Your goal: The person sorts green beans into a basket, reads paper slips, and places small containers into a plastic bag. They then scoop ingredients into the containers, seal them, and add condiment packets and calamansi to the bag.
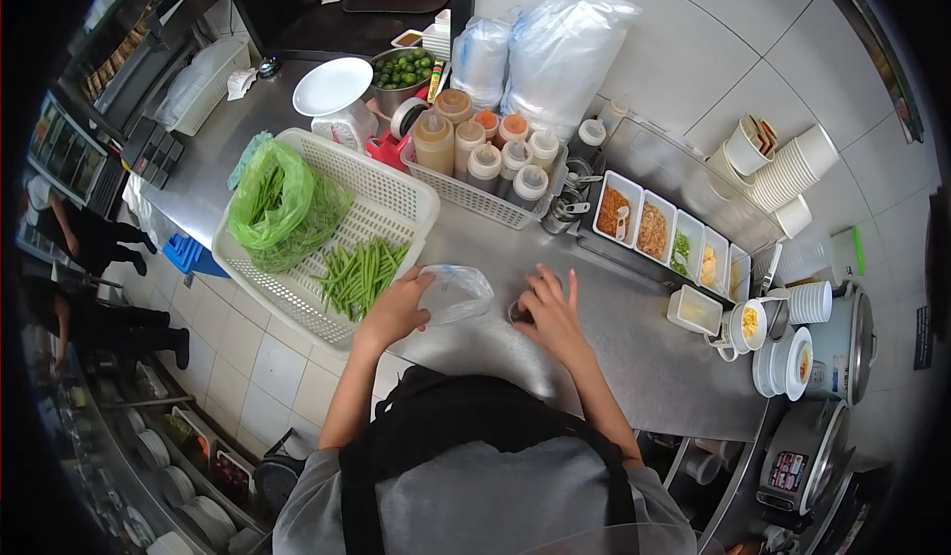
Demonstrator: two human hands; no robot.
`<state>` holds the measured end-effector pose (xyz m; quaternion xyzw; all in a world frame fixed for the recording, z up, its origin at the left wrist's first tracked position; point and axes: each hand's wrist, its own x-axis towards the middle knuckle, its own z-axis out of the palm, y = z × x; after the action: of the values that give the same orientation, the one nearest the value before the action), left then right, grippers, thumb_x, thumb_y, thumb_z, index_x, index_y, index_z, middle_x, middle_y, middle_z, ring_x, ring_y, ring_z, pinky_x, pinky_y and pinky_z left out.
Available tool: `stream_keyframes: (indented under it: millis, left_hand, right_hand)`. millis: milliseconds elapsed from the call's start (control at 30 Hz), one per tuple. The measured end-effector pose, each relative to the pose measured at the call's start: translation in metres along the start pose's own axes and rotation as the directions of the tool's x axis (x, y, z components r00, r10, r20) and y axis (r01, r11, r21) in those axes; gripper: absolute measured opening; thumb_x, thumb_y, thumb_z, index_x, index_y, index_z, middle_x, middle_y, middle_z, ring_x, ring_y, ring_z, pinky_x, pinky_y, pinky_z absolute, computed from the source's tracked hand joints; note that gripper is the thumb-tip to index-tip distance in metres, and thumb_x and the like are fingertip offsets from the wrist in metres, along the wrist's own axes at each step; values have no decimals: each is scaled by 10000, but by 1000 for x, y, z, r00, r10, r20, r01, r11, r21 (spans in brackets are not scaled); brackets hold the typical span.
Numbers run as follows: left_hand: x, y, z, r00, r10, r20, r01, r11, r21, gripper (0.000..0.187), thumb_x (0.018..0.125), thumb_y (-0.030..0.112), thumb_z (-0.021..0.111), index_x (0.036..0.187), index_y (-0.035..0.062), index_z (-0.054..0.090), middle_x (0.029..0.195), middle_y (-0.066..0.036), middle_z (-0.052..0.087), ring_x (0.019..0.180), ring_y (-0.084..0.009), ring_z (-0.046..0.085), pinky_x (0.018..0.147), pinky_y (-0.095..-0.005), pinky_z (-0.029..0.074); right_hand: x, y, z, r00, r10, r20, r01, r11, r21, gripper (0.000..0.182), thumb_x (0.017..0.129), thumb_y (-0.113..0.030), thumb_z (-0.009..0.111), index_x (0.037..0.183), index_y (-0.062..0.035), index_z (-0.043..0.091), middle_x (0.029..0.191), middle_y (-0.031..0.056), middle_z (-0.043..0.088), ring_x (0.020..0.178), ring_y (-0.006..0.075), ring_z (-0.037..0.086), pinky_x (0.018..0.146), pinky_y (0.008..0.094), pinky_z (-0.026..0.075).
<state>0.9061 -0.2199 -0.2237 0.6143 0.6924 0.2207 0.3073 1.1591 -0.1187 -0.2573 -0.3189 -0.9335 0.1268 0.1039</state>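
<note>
My left hand [394, 309] is beside the right rim of a white perforated basket [424, 220], its fingers closed on the edge of a clear plastic bag [464, 296]. The bag lies loosely spread on the steel counter [619, 322]. In the basket are loose green beans [363, 276] and a green bag of beans [272, 199]. My right hand [551, 315] is right of the clear bag. Its thumb and a finger close around a small, dark, round thing [517, 311] too small to make out, while other fingers stretch upward.
Behind the counter's middle stands a basket of sauce bottles [483, 164]. Toppings trays [652, 226] are at right, near stacked bowls [792, 169] and cookers [797, 456]. A scale [342, 124] is behind the bean basket. Two people [74, 223] stand at far left.
</note>
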Motion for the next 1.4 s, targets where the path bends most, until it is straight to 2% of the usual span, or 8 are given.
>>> stream_keyframes:
  millis: [167,367,667,767,867,1000,1300,1400]
  left_hand:
    - [1,0,3,999,43,-15,-42,997,63,568,617,-1,618,1171,-43,498,1284,-209,455,1050,-363,538,886,-401,450]
    - [5,-5,15,995,81,53,-83,996,41,584,629,25,625,1196,-18,490,1321,-200,433,1069,-373,531,908,-405,437]
    - [5,-5,35,985,96,143,-107,991,75,594,642,37,637,1211,-11,472,1339,-216,405,1089,-384,516,916,-407,439]
    - [5,-5,42,976,94,197,-106,993,53,605,643,32,638,1219,-8,459,1340,-225,400,1110,-388,501,927,-405,433]
    - [6,4,55,959,118,256,-121,993,-3,594,631,31,624,1203,-7,472,1293,-213,436,1104,-382,498,921,-397,431]
    - [15,3,85,933,265,243,-239,962,-130,617,609,10,648,1200,-5,472,1282,-226,445,1104,-385,503,906,-411,445]
    - [21,4,99,931,133,339,-22,949,-314,693,588,12,659,1247,3,445,1213,-237,480,1118,-400,483,909,-415,445]
    - [22,3,100,939,181,292,-79,941,-329,702,596,15,659,1262,19,439,1264,-253,448,1135,-404,473,906,-412,449]
  right_hand:
    - [-18,-6,22,993,-106,47,112,981,-159,312,646,-124,692,930,-83,571,1149,131,514,1248,283,364,1050,626,127]
    - [-35,-10,32,985,-169,19,170,983,-70,278,668,-96,624,941,-78,572,1064,107,541,1119,251,444,1016,533,234]
    - [-48,3,11,985,-61,161,44,994,104,341,569,-166,741,819,-95,520,951,71,540,998,265,460,918,471,298]
    - [-41,-1,-33,999,52,11,-53,987,149,329,576,-157,746,768,-98,485,939,65,555,1022,281,467,942,489,283]
    - [-25,-18,-66,967,3,-256,33,990,138,327,584,-149,751,765,-107,483,969,50,571,1076,290,465,973,508,259]
    - [-16,-36,-54,986,-125,-111,150,953,264,344,599,-143,749,810,-97,481,1022,49,558,1158,293,422,1038,560,193]
    - [-18,-24,22,984,-167,66,166,986,10,483,569,-168,763,992,-98,540,1031,58,553,1147,308,425,1046,618,141]
    - [-26,-21,33,989,-132,59,138,986,-95,471,579,-163,757,1003,-97,561,1030,68,556,1157,311,422,1040,620,151]
